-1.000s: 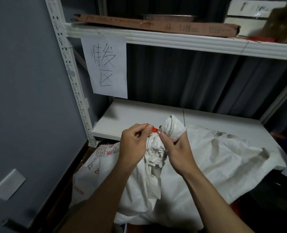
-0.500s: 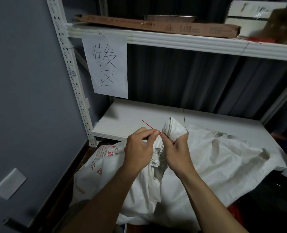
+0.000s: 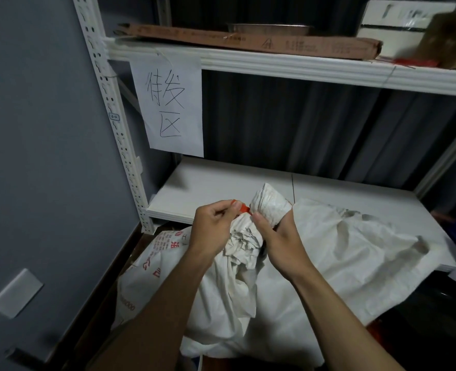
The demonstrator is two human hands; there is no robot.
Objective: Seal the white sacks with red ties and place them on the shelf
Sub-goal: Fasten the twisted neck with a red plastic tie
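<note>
A large white woven sack [image 3: 328, 266] leans against the front of the lower white shelf [image 3: 221, 183], partly lying over it. Its mouth is bunched into a neck [image 3: 271, 203] that points up. My right hand [image 3: 277, 239] is closed around that neck just below the bunch. My left hand [image 3: 212, 224] pinches the end of a red tie [image 3: 244, 208] that sits at the neck, thumb and forefinger pressed together. The rest of the tie is hidden behind the neck and fingers. A second white sack with red print [image 3: 152, 266] lies lower left.
A white slotted upright [image 3: 109, 108] frames the shelf's left side beside a grey wall. A paper sign [image 3: 170, 105] hangs from the upper shelf [image 3: 301, 68], which carries a flat cardboard box [image 3: 248, 40] and a white box [image 3: 398, 25]. Dark curtain behind.
The thin red tail that stuck out up-left half a second ago is no longer visible; only a short red piece shows at my left fingertips. Both hands have stayed at the neck.
</note>
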